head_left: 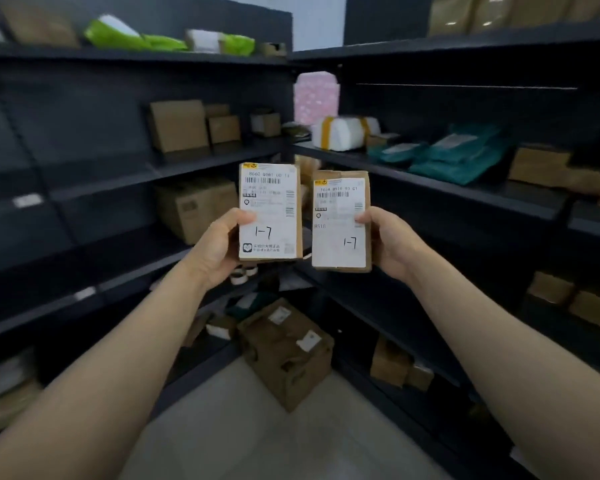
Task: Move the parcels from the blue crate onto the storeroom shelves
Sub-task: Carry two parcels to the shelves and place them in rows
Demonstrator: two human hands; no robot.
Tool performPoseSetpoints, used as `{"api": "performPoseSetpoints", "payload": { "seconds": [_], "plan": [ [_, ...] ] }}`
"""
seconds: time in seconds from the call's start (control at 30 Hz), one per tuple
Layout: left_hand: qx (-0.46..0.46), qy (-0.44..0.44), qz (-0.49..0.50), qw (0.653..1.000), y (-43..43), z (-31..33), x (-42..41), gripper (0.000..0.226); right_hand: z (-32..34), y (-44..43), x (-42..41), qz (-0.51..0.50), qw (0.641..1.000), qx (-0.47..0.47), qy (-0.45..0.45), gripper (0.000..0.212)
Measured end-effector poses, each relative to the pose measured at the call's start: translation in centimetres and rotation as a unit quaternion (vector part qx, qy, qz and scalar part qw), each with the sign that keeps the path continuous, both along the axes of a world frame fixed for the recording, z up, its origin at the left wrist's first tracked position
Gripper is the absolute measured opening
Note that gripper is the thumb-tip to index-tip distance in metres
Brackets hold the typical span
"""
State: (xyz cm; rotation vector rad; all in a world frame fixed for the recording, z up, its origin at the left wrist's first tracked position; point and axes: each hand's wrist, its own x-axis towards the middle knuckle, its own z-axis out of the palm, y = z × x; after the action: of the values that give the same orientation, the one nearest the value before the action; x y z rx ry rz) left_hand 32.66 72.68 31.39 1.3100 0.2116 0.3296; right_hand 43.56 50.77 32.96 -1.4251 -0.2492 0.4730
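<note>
The left hand (219, 245) was curled round a small parcel (270, 221), thumb laid on its label (268, 188). The right hand (390, 242) was curled likewise round a second parcel (340, 230). Labels were turned toward the camera, likely so the handwritten 1-7 could be checked. Both were held short of the shelves (430, 184), unplaced. Blue crate not seen.

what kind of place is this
Most likely a parcel storeroom or courier pickup point. Dark metal shelves on both sides hold cardboard boxes and teal mailer bags, and each hand holds a small labelled parcel, left parcel and right parcel, both hand-marked "1-7".
</note>
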Motion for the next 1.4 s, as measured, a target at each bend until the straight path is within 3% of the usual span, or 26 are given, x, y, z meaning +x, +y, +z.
{"api": "performPoseSetpoints", "payload": {
  "seconds": [0.07, 0.33, 0.57, 0.77, 0.93, 1.17, 1.4],
  "plan": [
    [-0.009, 0.008, 0.04, 0.999, 2.4, -0.3, -2.0, 0.044, -0.3, 3.8, 0.3, 0.042, 0.999, 0.002, 0.004, 0.017],
    [0.063, 0.042, 0.219, 0.973, 7.0, 0.0, -11.7, 0.038, -0.2, 16.2, -1.1, 0.258, 0.966, 0.017, 0.016, 0.026],
    [0.052, 0.075, 0.397, 0.913, 6.7, -0.8, -23.1, 0.046, -1.6, 24.1, -8.9, 0.418, 0.908, -0.009, 0.031, 0.025],
    [0.01, 0.077, 0.515, 0.853, 7.4, -2.3, -32.4, 0.034, -1.5, 29.2, -17.6, 0.506, 0.863, 0.001, 0.014, 0.022],
    [-0.013, 0.08, 0.557, 0.827, 9.9, -3.8, -39.7, 0.031, -2.3, 33.8, -25.4, 0.548, 0.836, -0.011, 0.017, 0.031],
    [-0.033, 0.087, 0.56, 0.823, 17.1, -4.8, -49.3, 0.036, -3.2, 41.1, -34.9, 0.567, 0.823, -0.026, 0.03, 0.033],
    [-0.054, 0.103, 0.542, 0.832, 24.4, -7.1, -53.7, 0.034, -5.3, 48.2, -39.2, 0.553, 0.83, -0.07, 0.022, 0.033]
  ]
}}
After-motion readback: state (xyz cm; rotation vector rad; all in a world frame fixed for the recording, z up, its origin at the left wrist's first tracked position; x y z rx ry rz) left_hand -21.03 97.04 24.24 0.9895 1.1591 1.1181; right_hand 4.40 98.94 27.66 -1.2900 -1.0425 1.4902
